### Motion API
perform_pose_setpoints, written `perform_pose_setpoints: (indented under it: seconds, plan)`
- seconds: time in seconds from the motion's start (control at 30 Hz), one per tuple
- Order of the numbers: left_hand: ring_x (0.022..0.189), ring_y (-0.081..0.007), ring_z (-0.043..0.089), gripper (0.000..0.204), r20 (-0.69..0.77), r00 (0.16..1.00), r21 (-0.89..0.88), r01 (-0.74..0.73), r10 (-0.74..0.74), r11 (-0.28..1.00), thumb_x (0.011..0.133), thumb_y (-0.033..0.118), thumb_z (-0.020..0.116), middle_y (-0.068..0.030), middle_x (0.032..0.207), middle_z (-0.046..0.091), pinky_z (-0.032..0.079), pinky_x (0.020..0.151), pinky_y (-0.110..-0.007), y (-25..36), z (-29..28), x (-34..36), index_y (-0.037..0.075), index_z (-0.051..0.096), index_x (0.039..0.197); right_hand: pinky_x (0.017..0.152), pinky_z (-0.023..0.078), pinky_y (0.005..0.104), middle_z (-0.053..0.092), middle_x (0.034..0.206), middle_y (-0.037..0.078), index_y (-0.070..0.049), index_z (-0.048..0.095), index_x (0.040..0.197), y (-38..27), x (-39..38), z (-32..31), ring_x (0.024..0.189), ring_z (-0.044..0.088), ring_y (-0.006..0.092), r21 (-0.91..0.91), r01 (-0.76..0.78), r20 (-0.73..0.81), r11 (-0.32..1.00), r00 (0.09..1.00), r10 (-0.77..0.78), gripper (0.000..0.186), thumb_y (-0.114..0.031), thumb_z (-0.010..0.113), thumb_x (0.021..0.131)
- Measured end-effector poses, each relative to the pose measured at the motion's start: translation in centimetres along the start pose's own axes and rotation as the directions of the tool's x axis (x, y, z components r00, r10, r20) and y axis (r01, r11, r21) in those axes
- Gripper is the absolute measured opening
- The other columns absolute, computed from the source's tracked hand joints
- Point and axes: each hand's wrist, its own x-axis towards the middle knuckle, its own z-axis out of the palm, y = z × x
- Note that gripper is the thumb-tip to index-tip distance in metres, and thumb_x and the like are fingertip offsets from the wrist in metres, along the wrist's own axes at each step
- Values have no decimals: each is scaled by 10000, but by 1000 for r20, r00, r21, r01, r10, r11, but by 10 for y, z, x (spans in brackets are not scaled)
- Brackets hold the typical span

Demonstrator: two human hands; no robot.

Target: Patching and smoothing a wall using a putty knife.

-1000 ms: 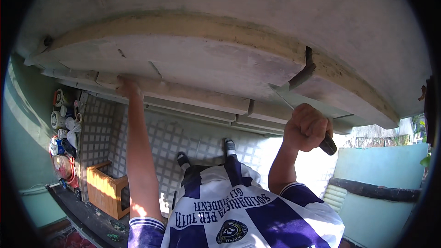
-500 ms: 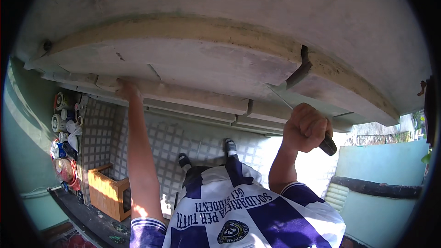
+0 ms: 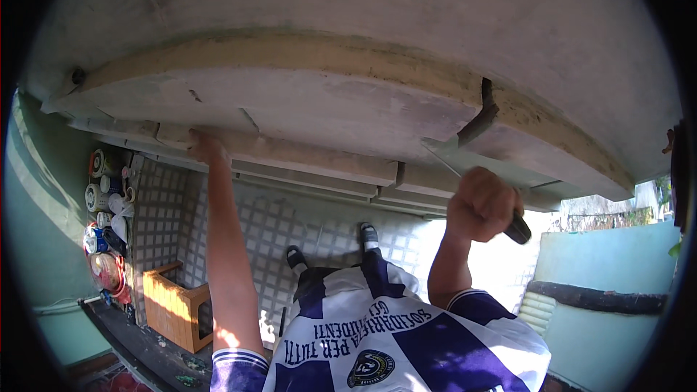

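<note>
My right hand [image 3: 481, 205] is closed in a fist around a hand tool with a dark handle [image 3: 518, 230] and a thin metal shaft [image 3: 444, 158]. The shaft points up and left, its tip at the underside of a pale stepped concrete slab [image 3: 341, 101], beside a greenish patch and a dark notch. Whether the tip is flat or pointed is too small to tell. Further left, my left hand [image 3: 208, 148] lies against the edge of a lower ledge [image 3: 290, 151], fingers extended onto it and holding no tool. Its fingertips are hard to make out.
A wooden stool [image 3: 170, 312] stands low at the left. Beside it, several cans and tubs [image 3: 102, 203] line the green wall [image 3: 51, 196]. Below me is a tiled floor [image 3: 250, 225]; a light blue wall [image 3: 610, 254] with a dark band is at the right.
The whole view has shifted slightly. My right hand stays closed on the tool, its tip still by the greenish patch, and my left hand keeps its place on the ledge.
</note>
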Motion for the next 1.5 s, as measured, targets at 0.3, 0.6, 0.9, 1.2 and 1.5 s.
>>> perform_pose_setpoints:
  seconds: [0.3, 0.6, 0.9, 1.2, 1.5]
  plan:
    - [1135, -415, 568, 848, -18, 1000, 50, 4, -3, 999, 913, 537, 557, -336, 1316, 456, 521, 968, -487, 2, -1, -10, -134, 276, 1349, 433, 347, 308, 329, 492, -5, -117, 351, 659, -11, 2, 4, 421, 319, 129, -33, 59, -89, 998, 994, -62, 328, -103, 462, 968]
    - [1144, -418, 565, 816, -67, 998, 72, 25, -20, 997, 930, 522, 536, -325, 1323, 460, 521, 971, -483, 3, 3, -7, -120, 273, 1359, 415, 327, 293, 338, 469, -6, -128, 320, 637, -4, 4, 6, 405, 306, 119, -125, 87, -74, 988, 993, -97, 351, -104, 447, 964]
    - [1138, -411, 572, 803, -20, 1000, 15, 14, -14, 1000, 933, 514, 539, -315, 1323, 470, 530, 960, -484, 4, 2, -10, -113, 277, 1360, 433, 334, 290, 340, 479, 0, -128, 327, 622, -8, 5, 8, 426, 312, 117, -205, 65, -25, 977, 997, -71, 361, -110, 443, 963]
    - [1123, -413, 578, 827, -4, 1000, 34, -18, 18, 999, 929, 516, 550, -337, 1307, 467, 537, 946, -475, 2, 0, -5, -145, 272, 1342, 410, 257, 275, 262, 471, -28, -156, 295, 598, -1, 7, 10, 397, 222, 93, -156, -5, -66, 988, 998, -5, 382, -133, 445, 949]
    - [1111, -424, 583, 859, -27, 999, 46, -26, 27, 999, 917, 551, 546, -342, 1298, 466, 546, 922, -484, -1, -1, -1, -148, 277, 1337, 415, 282, 285, 320, 478, -5, -108, 327, 633, -1, 0, 4, 405, 280, 110, -11, 40, -32, 999, 999, -40, 367, -86, 464, 972]
